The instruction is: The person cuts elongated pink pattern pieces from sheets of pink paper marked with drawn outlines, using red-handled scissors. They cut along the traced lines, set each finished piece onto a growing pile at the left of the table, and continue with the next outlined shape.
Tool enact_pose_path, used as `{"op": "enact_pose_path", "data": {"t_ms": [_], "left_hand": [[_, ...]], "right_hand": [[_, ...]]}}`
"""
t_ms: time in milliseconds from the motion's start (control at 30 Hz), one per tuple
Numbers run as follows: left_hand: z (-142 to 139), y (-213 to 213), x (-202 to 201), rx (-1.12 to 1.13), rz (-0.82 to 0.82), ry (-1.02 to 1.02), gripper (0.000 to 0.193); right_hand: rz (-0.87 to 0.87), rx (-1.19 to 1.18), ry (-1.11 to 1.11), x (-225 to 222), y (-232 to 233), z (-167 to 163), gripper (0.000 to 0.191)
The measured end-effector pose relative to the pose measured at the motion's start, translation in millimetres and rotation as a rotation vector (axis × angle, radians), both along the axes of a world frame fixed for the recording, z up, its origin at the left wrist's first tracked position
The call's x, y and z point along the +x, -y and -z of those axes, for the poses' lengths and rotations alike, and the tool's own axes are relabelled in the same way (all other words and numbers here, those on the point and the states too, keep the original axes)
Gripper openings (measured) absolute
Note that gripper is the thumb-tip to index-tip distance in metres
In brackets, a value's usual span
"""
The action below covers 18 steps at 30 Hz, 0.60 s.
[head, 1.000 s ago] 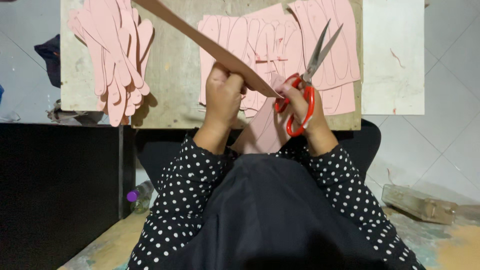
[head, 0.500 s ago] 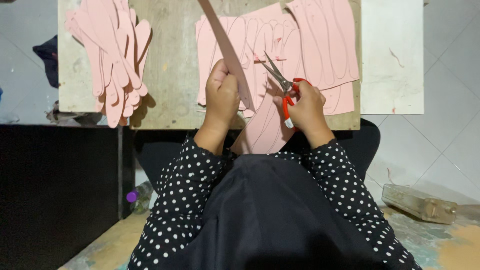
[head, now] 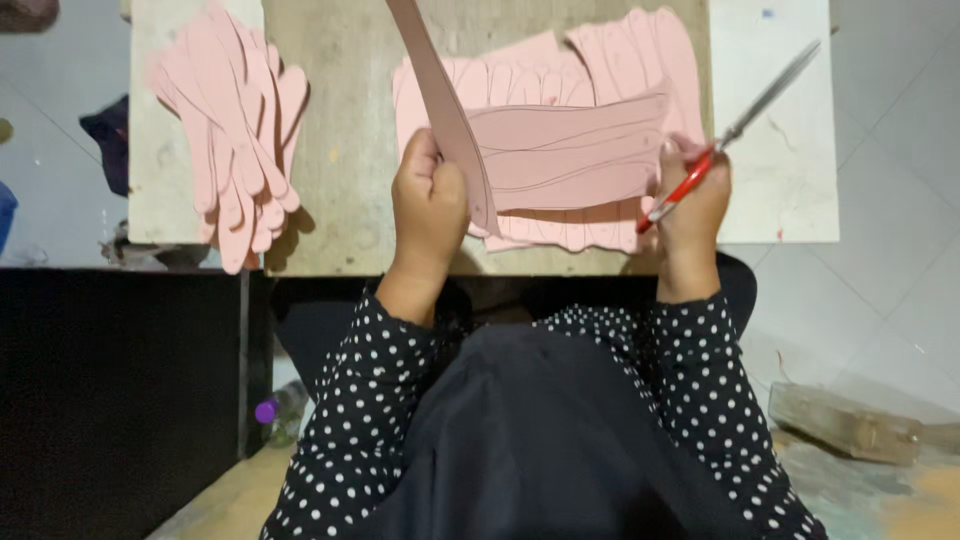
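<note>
A pink strip is held up by the left hand (head: 428, 205) while red-handled scissors (head: 727, 139) are swung away by the right hand (head: 692, 205).

The left hand is clamped on the long pink strip (head: 440, 100), which rises toward twelve o'clock. Half a second earlier the scissors were at the strip; now they are drawn off toward two o'clock, blades together, gripped in the closed right hand, so a cut appears to have just been finished. A marked pink sheet (head: 570, 150) lies on the counter (head: 340, 150) between the hands. At ten o'clock, a pile of cut pink pieces (head: 235, 150) rests.
</note>
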<state>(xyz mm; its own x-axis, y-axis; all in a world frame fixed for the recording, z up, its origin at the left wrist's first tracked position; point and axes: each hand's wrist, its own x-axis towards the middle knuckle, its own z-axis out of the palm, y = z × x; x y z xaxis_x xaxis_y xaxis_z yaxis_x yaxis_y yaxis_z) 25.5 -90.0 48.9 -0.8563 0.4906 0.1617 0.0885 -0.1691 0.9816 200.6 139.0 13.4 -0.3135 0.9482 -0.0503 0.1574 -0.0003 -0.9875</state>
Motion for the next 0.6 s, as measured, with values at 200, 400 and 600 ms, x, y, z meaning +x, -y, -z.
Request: {"op": "enact_pose_path", "data": {"t_ms": [200, 400, 600], "left_hand": [[-41.7, -14.0, -2.0, -0.29, -0.074, -0.243, 0.023], [-88.7, -39.3, -4.1, -0.149, 0.043, -0.268, 0.022], [-110.5, -29.0, -4.1, 0.273, 0.378, 0.033, 0.016]], "right_hand": [[-0.336, 0.058, -0.319, -11.7, 40.0, -70.8, 0.018], [-0.693, -0.015, -0.363, -52.2, 90.2, -129.6, 0.024], [-0.658, 0.156, -0.348, -56.3, 83.4, -167.0, 0.023]]}}
